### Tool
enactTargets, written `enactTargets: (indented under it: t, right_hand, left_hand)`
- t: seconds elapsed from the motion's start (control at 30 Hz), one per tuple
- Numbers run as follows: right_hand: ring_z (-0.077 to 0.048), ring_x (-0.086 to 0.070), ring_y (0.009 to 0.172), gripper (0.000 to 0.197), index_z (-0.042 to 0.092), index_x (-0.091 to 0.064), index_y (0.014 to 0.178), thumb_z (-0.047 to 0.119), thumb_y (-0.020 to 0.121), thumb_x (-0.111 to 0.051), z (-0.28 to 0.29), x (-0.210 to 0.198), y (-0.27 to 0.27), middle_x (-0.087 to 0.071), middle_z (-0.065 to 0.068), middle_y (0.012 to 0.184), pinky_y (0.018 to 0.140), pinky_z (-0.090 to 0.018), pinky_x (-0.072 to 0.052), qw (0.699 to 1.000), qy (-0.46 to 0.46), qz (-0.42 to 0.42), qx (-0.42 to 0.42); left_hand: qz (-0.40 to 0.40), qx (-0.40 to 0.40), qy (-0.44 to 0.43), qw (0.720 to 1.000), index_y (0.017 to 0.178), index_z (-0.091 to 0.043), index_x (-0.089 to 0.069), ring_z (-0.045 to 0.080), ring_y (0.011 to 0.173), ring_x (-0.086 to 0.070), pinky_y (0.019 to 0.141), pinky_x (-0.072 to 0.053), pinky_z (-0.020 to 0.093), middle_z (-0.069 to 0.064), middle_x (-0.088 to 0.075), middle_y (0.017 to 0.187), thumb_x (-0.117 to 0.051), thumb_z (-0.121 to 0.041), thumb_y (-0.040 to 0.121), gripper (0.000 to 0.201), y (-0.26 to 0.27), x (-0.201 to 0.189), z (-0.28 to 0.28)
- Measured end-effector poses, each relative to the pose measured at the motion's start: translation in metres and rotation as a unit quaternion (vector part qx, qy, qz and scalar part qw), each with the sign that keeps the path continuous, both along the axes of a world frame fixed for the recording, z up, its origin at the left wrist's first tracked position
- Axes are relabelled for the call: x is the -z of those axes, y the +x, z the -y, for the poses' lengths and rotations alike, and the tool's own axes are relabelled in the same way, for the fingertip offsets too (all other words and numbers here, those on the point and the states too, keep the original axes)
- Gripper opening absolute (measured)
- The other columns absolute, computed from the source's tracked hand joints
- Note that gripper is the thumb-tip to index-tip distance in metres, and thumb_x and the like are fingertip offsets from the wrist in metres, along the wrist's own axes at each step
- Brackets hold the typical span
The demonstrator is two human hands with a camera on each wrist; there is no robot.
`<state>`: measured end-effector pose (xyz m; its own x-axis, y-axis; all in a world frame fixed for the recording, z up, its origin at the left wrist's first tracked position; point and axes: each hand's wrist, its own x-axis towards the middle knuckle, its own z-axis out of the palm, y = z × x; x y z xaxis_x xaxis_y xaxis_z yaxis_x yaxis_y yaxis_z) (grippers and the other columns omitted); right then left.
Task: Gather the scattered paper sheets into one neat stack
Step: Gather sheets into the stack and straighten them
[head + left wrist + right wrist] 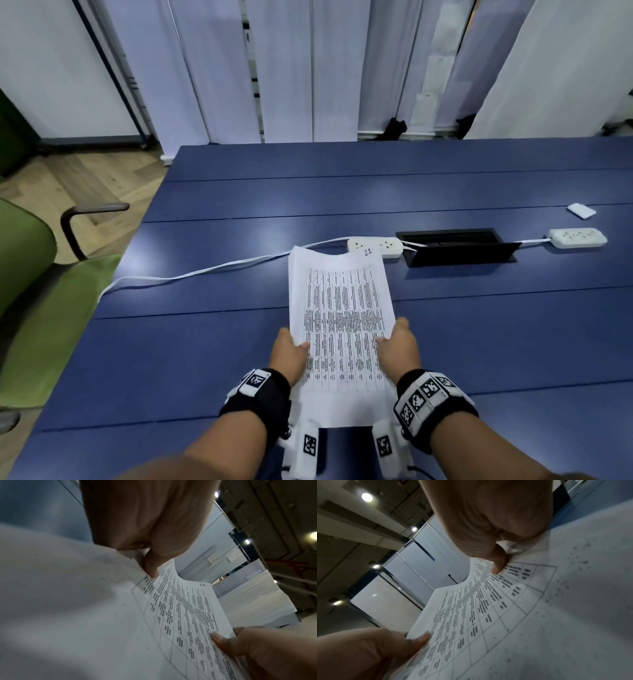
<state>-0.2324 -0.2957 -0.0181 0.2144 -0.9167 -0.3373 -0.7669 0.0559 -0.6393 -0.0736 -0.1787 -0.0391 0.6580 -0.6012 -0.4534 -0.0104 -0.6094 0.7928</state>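
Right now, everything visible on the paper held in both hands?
The paper is white, thin and flexible, printed with a ruled table of dark text, with "21" handwritten at a far corner. It is held above the blue table, far edge curling. The left hand and right hand pinch its side edges, thumbs on top. Whether it is one sheet or several is unclear.

A long blue table (239, 342) fills a meeting room, two white power strips (375, 247) and an open black cable box (459, 246) lying along its middle. Pale vertical blinds (284, 68) hang along the far wall. At left, a green chair (34, 308) stands on wood-patterned floor (68, 181). Round ceiling lights (367, 497) glow overhead.
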Motion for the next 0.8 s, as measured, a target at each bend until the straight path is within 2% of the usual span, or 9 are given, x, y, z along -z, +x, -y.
enactTargets:
  t: [0.07,0.17,0.33,0.43,0.5,0.57,0.67,0.8]
  right_hand:
    - [-0.034,-0.062,0.092,0.022,0.002,-0.039,0.108,0.006,0.091,-0.053,0.003,0.009,0.0,-0.061,-0.018,0.106,0.077,-0.039,-0.053,1.0,0.003,-0.02,-0.003]
    - [-0.033,-0.062,0.092,0.022,0.002,-0.041,0.108,0.006,0.091,-0.054,0.007,0.021,-0.002,-0.062,-0.018,0.105,0.079,-0.04,-0.054,0.999,0.013,-0.029,-0.008]
    - [-0.03,-0.058,0.096,0.022,0.003,-0.043,0.11,0.004,0.092,-0.053,0.012,0.03,-0.004,-0.059,-0.016,0.111,0.087,-0.044,-0.051,1.0,0.025,-0.002,-0.006]
    - [-0.028,-0.057,0.098,0.029,0.005,-0.049,0.116,0.004,0.089,-0.058,0.014,0.034,-0.005,-0.054,-0.013,0.12,0.092,-0.041,-0.048,1.0,0.017,0.008,-0.001]
    - [-0.032,-0.056,0.103,0.037,0.007,-0.051,0.123,0.007,0.087,-0.061,0.014,0.035,-0.005,-0.049,-0.013,0.121,0.094,-0.043,-0.047,1.0,0.003,-0.01,-0.008]
    - [-0.034,-0.052,0.112,0.048,0.01,-0.047,0.131,0.015,0.086,-0.063,0.013,0.034,-0.005,-0.046,-0.012,0.123,0.098,-0.046,-0.045,0.999,-0.009,-0.039,-0.014]
    - [-0.031,-0.035,0.132,0.066,0.012,-0.029,0.145,0.028,0.09,-0.06,0.01,0.03,-0.006,-0.039,-0.011,0.141,0.105,-0.049,-0.036,0.996,-0.003,-0.082,-0.028]
    - [-0.032,-0.027,0.139,0.073,0.007,-0.015,0.15,0.028,0.093,-0.056,0.006,0.024,-0.005,-0.032,-0.014,0.15,0.112,-0.047,-0.03,0.998,0.012,-0.055,-0.041]
  left_hand:
    - [0.002,0.008,0.026,1.0,0.111,0.003,-0.045,0.033,0.107,-0.057,0.094,-0.048,0.039,0.02,-0.058,0.117,-0.055,-0.009,0.093,0.023,-0.002,0.007,0.003]
    - [0.001,0.01,0.043,0.999,0.11,0.002,-0.046,0.031,0.105,-0.058,0.09,-0.046,0.034,0.019,-0.059,0.115,-0.056,-0.01,0.094,0.023,-0.003,0.011,0.005]
    - [-0.002,0.002,0.033,0.999,0.103,-0.007,-0.044,0.025,0.099,-0.058,0.084,-0.045,0.028,0.015,-0.061,0.115,-0.061,-0.01,0.092,0.02,0.001,0.013,0.005]
    - [-0.003,-0.009,0.034,0.999,0.105,-0.008,-0.047,0.021,0.092,-0.059,0.08,-0.045,0.027,0.011,-0.063,0.111,-0.065,-0.011,0.089,0.024,0.002,0.015,0.004]
    - [0.016,-0.018,0.046,0.999,0.11,-0.004,-0.052,0.021,0.09,-0.059,0.081,-0.047,0.027,0.008,-0.063,0.109,-0.068,-0.015,0.086,0.031,0.002,0.016,0.004]
    - [0.043,-0.023,0.064,0.997,0.11,-0.005,-0.057,0.022,0.092,-0.06,0.086,-0.049,0.03,0.011,-0.06,0.114,-0.07,-0.024,0.084,0.035,0.004,0.017,0.004]
    - [0.07,0.004,0.111,0.991,0.106,-0.007,-0.062,0.021,0.089,-0.055,0.084,-0.045,0.027,0.012,-0.056,0.115,-0.065,-0.035,0.086,0.035,0.005,0.013,0.004]
    - [0.065,0.029,0.133,0.989,0.103,-0.008,-0.06,0.028,0.098,-0.062,0.09,-0.051,0.038,0.01,-0.063,0.112,-0.06,-0.041,0.087,0.037,0.001,0.006,0.004]
